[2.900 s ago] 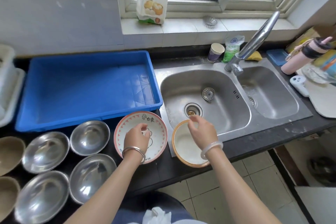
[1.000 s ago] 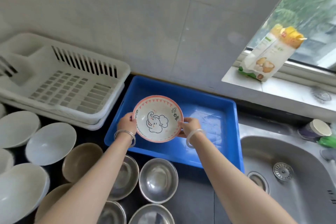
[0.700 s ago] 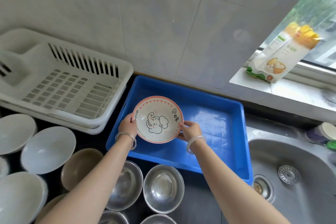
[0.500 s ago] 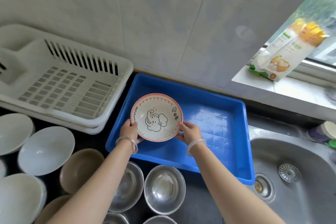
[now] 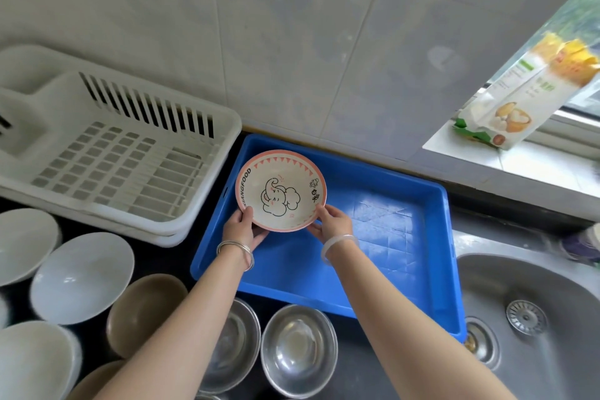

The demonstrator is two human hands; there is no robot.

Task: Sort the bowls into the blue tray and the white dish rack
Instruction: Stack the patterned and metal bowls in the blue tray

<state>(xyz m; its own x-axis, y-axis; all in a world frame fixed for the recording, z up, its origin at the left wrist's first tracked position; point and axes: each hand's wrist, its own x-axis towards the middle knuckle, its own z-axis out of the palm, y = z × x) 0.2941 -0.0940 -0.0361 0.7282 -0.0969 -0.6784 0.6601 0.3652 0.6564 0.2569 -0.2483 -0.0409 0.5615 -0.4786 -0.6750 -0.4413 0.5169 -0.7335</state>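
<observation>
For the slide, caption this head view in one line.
Both hands hold elephant bowl over blue tray.

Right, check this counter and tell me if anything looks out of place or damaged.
Nothing stands out. Both hands, left hand and right hand, hold the elephant bowl over the blue tray, and it shows no cracks or chips. The dish rack sits level, and the metal bowls stand upright with no spill.
</observation>
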